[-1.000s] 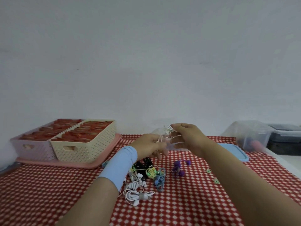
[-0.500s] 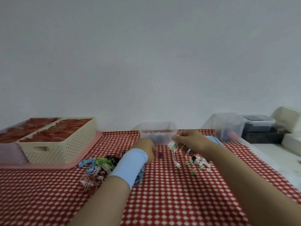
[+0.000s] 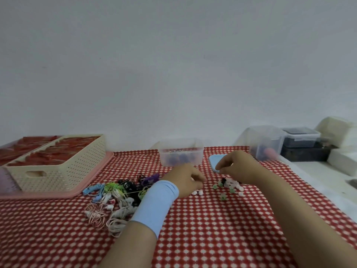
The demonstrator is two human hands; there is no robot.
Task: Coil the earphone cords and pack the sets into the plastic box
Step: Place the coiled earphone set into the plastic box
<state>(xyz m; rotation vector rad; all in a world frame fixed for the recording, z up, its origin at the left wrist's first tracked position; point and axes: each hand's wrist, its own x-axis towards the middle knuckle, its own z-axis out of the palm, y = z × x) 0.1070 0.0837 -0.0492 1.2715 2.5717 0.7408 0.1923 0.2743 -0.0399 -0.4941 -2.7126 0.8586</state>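
Earphone sets (image 3: 116, 196) lie in a many-coloured heap of thin, rubbery cords on the checked cloth (image 3: 212, 238), near left, most seemingly uncoiled. Far centre, the clear plastic box (image 3: 181, 157) holds a few dark coils. Left hand (image 3: 188, 179) and right hand (image 3: 238, 167) curl over small round pieces (image 3: 231, 185); what the fingers grip, if anything, cannot be told.

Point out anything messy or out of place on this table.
By the right hand, small loose pieces lie scattered on the tablecloth; the earphone pile further left is a tangle.
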